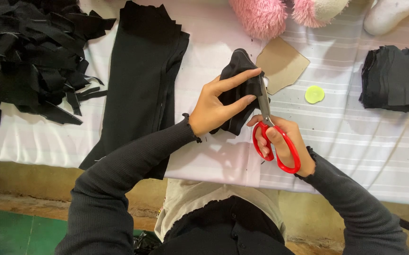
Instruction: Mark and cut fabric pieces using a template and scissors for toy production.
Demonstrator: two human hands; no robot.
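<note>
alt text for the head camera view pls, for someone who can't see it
Seen from above, a person's left hand holds a folded piece of black fabric while the right hand cuts it with red-handled scissors over a white striped cloth. Around them lie black scraps, a long black fabric length, a cardboard template, a green disc and a stack of cut black pieces.

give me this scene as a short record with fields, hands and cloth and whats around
left hand: pinches a small piece of black cloth
right hand: holds red-handled scissors, blades at the cloth
left of hands: long folded black fabric; pile of black scraps
right of hands: cardboard shape, green disc, stack of cut black pieces
surface: white striped sheet
</note>
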